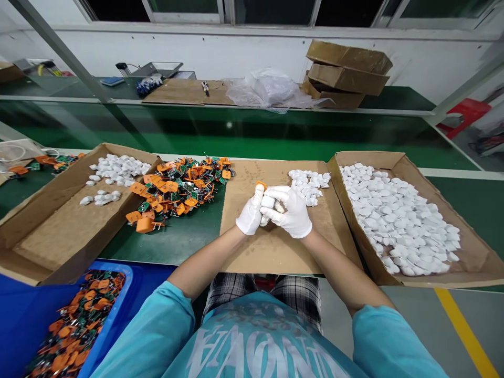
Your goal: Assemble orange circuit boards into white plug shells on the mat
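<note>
Both hands wear white gloves and meet above the cardboard sheet (271, 254). My left hand (251, 212) is closed round a small white piece (268, 202), with a bit of orange (261, 184) showing at its fingertips. My right hand (290, 211) pinches the same white piece from the right, its fingers bent over it. Part of the piece is hidden by the gloves. Just beyond my right hand lies a small pile of white parts (309, 184). A heap of orange and green parts (177, 189) is left of my left hand.
An open carton (59, 231) with some white parts is at the left. Another carton (478, 252), full of white parts, stands at the right. A blue bin (128, 289) of orange parts is at lower left. Stacked boxes (348, 71) and clear plastic (271, 86) lie on the back shelf.
</note>
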### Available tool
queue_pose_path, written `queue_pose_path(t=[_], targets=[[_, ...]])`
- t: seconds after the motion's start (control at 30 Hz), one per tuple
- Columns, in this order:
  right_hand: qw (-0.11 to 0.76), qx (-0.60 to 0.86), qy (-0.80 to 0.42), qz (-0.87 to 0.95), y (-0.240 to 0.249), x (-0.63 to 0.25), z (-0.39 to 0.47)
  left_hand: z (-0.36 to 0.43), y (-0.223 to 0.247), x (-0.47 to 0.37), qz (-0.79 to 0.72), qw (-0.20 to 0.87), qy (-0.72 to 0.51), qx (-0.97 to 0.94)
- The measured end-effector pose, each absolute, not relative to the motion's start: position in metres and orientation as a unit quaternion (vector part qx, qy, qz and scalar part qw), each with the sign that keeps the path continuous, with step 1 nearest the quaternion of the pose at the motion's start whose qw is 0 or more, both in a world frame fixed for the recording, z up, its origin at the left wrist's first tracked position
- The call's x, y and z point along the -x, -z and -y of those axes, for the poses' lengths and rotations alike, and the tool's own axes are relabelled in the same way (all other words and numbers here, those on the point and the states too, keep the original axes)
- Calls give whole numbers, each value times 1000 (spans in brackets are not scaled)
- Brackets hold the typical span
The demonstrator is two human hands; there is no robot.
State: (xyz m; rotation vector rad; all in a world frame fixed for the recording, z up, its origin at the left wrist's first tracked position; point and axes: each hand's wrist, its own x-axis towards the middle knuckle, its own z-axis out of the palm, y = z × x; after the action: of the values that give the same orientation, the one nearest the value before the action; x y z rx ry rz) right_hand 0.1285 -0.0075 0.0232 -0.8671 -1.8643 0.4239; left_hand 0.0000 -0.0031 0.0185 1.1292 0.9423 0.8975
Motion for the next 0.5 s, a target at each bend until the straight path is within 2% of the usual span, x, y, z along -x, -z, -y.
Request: queue_pose_path(t=[0.17,0.4,0.5], targets=[[499,344,-144,782,-19,-132,7,0,-16,6,-356,652,-386,-547],[538,345,-59,767,-22,-131,9,0,-21,6,-285,606,-492,-556],[551,347,-79,755,-24,-127,9,0,-21,4,-306,569,-531,-548]])
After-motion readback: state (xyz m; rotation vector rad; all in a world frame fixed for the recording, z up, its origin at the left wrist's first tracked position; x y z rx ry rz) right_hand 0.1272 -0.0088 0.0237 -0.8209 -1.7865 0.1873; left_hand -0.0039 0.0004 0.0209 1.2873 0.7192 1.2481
